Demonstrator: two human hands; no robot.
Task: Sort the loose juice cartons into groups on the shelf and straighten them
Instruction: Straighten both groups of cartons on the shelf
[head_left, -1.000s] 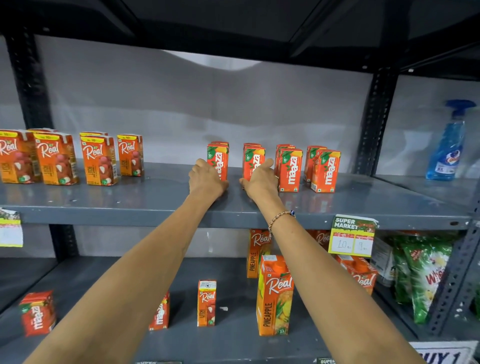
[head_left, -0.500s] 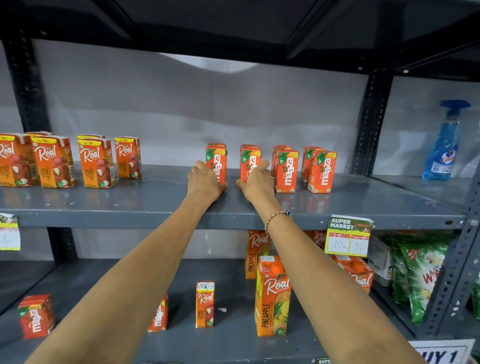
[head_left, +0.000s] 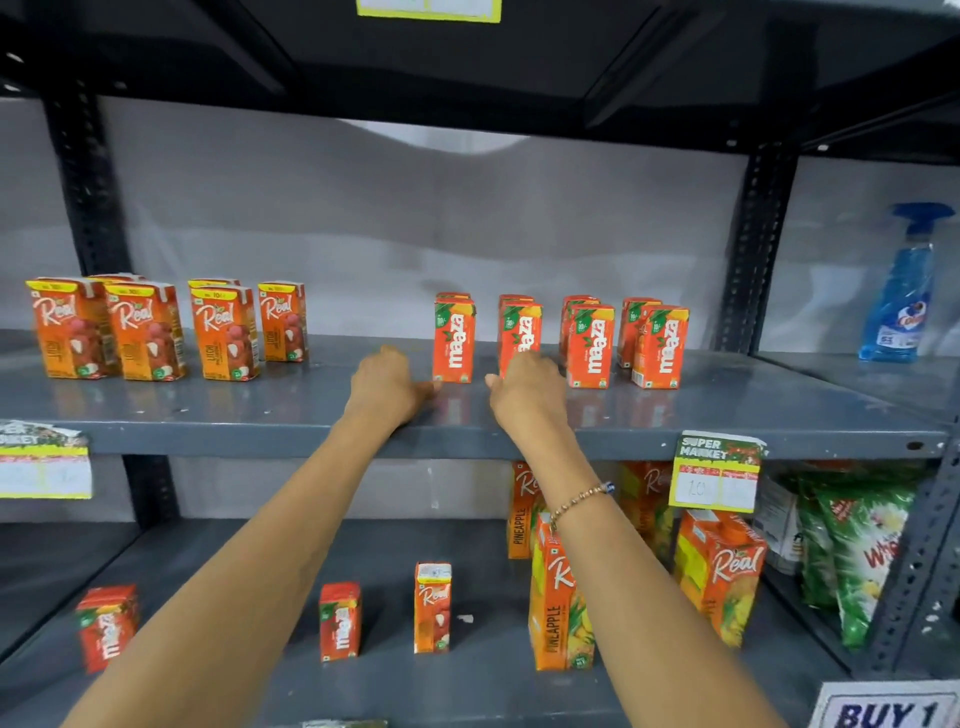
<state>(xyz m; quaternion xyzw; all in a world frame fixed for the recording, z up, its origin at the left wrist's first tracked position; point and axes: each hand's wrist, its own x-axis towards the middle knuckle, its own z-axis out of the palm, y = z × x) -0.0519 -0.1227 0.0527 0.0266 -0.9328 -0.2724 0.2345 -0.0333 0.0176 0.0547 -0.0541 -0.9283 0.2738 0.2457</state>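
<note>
— Left hand (head_left: 387, 382)?
— Resting palm-down on the upper shelf (head_left: 291, 423), fingers loosely curled, holding nothing; fingertips just beside the base of the leftmost Maaza carton (head_left: 453, 340), contact hard to judge.
— Right hand (head_left: 527, 387)?
— Also on the shelf, knuckles up, fingers bent, empty as far as can be seen; set right in front of the second Maaza carton (head_left: 521, 332), covering its lower part. Whether touching it, cannot tell. Beaded bracelet (head_left: 579, 501) on that wrist.
— Other Maaza cartons?
— Further right, a third (head_left: 589, 347) and a fourth (head_left: 661, 347), all upright, each with another carton close behind. Spaced apart in a row.
— Real cartons?
— Grouped at the left end of the same shelf: four litchi Real cartons (head_left: 150, 332) in front, upright, more behind some of them. Well apart from the Maaza row.
— Lower shelf (head_left: 467, 691)?
— Still loose: two small Maaza cartons (head_left: 340, 621), one far left (head_left: 106, 626), and a small Real carton (head_left: 432, 608) between the arms. Tall pineapple Real cartons (head_left: 558, 613) near the right forearm.
— Elsewhere?
— Price tag (head_left: 717, 473) on the shelf edge, blue spray bottle (head_left: 901, 291) in the next bay, green detergent packs (head_left: 857, 545) below.
</note>
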